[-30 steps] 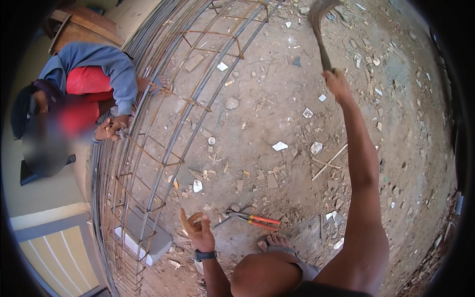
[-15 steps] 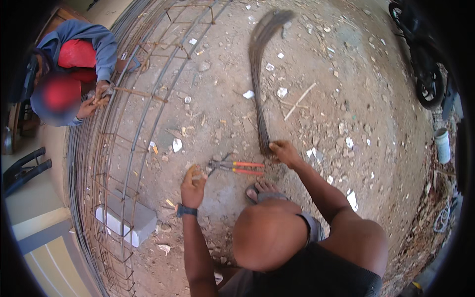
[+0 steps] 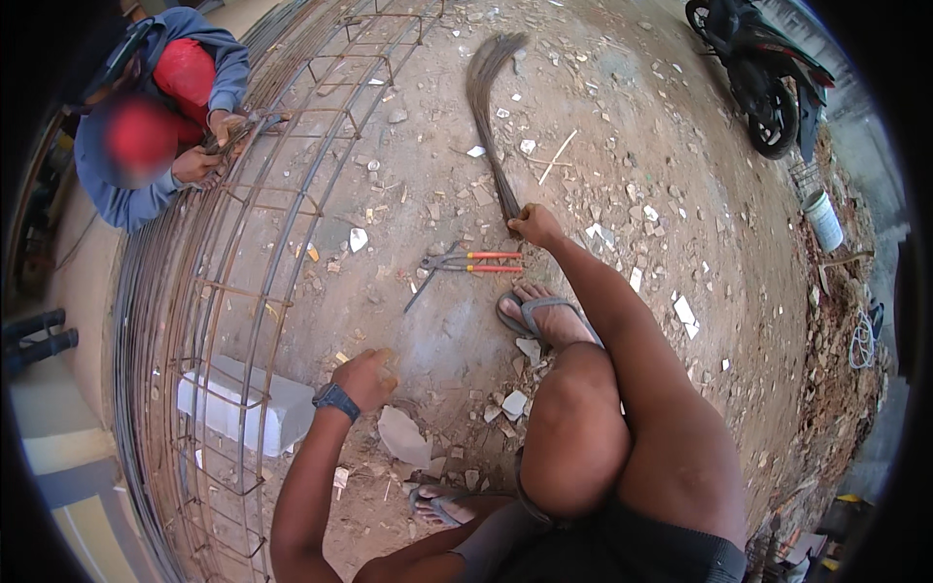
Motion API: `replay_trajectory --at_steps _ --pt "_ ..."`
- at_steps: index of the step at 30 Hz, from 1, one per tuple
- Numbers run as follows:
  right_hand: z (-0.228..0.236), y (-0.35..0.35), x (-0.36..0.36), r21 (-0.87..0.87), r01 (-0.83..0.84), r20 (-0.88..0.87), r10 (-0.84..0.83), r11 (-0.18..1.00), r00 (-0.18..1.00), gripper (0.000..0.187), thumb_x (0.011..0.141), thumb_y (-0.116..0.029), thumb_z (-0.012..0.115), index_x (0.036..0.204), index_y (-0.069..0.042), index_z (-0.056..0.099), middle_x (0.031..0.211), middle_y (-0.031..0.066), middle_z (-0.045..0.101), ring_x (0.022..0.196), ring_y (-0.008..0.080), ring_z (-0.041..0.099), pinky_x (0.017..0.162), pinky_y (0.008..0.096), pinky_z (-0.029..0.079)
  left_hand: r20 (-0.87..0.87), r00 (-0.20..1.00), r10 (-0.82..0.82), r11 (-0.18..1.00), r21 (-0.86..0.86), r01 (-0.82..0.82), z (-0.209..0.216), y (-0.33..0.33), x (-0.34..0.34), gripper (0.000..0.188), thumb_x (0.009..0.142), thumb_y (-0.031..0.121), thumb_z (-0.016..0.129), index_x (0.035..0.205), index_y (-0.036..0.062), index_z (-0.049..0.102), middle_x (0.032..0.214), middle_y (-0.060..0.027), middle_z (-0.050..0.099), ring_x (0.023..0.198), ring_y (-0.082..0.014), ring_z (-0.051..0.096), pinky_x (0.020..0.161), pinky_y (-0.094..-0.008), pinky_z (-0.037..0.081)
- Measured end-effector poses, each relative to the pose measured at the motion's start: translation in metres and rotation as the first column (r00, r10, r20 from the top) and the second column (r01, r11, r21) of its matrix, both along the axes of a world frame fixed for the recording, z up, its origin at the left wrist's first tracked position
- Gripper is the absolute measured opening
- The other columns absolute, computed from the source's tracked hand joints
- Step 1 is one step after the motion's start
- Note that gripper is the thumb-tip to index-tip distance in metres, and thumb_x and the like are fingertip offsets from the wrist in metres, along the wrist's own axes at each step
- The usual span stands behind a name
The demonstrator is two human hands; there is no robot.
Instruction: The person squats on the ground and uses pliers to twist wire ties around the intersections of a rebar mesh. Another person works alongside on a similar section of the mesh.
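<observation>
My right hand (image 3: 536,225) is closed round the near end of a long bundle of thin dark tie wire (image 3: 493,155). The bundle stretches away from me over the dirt and fans out in a leftward-opening curve at its far end. Just nearer than that hand, end-cutting nippers (image 3: 476,262) with orange-red handles lie on the ground, touched by neither hand. A short dark rod (image 3: 420,291) lies against their jaws. My left hand (image 3: 365,379), a watch on its wrist, hovers low at the left with loosely curled fingers apart, nothing visible in them.
A long rebar cage (image 3: 260,238) runs along the left over a pale block (image 3: 243,406). Beyond it a co-worker's hands (image 3: 209,155) work at the bars. Stone chips and a broken slab (image 3: 404,437) litter the dirt. A motorbike (image 3: 763,83) and bucket (image 3: 822,221) stand right.
My left hand has drawn back toward me, away from the nippers. My right hand still grips the wire bundle, whose far end has swung left. The whole view has shifted.
</observation>
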State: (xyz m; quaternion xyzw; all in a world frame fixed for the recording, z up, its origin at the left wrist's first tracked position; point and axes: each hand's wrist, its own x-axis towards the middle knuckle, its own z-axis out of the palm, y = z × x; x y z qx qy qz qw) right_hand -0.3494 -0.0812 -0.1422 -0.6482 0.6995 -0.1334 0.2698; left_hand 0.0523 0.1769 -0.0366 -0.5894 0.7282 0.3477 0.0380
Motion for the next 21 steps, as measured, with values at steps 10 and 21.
replay_trajectory --at_steps 10,21 --pt "0.027 -0.01 0.053 0.119 0.034 -0.333 0.008 0.992 0.943 0.038 0.082 -0.026 0.067 0.109 0.0 0.066 0.108 0.0223 0.07 0.105 0.0363 0.067 0.089 0.0436 0.053 -0.402 0.901 0.166 0.982 0.153 -0.113 -0.067 0.107 -0.007 0.05 0.083 0.028 0.072 0.126 0.0049 0.061 0.112 -0.0187 0.068 0.101 -0.0349 0.066 0.085 -0.0421 0.053" --pt "0.022 -0.02 0.032 0.221 0.21 0.366 -0.281 0.952 0.887 0.019 0.089 -0.02 0.066 0.092 -0.001 0.066 0.082 0.011 0.071 0.063 0.0188 0.066 0.056 0.0328 0.055 -0.442 0.866 0.233 0.972 0.075 -0.224 -0.068 0.106 0.001 0.044 0.085 0.024 0.071 0.123 0.0052 0.062 0.104 -0.016 0.07 0.096 -0.0324 0.067 0.082 -0.0406 0.054"
